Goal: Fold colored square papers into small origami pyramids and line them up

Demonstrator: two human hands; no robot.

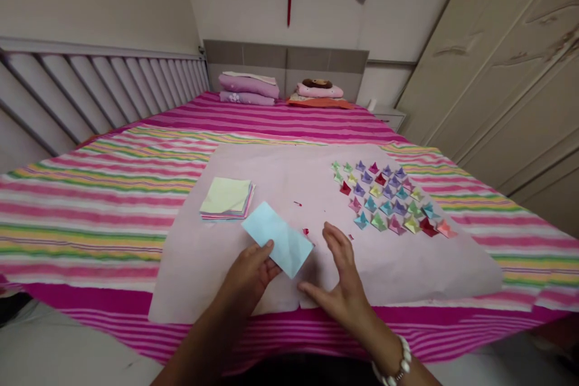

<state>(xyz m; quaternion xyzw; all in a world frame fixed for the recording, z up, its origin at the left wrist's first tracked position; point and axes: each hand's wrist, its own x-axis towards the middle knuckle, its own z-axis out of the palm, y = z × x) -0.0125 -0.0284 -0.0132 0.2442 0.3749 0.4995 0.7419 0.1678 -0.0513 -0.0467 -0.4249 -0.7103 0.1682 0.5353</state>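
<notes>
A light blue sheet of paper point(278, 238), folded into a rectangle, is pinched between the thumb and fingers of my left hand point(253, 271). It is tilted above the white sheet. My right hand point(341, 283) is just right of the paper, apart from it, thumb and fingers spread with nothing between them. A stack of coloured paper squares point(226, 199), pale yellow on top, lies to the left. Several small folded paper boats point(386, 193) in many colours stand in rows on the right.
A large white sheet point(280, 172) covers part of the striped bedspread point(113, 193). Small red scraps point(297, 204) lie on it near the middle. Folded bedding point(248, 87) and a pink pillow point(320, 91) sit by the headboard point(328, 60). A slatted rail point(104, 84) runs along the left.
</notes>
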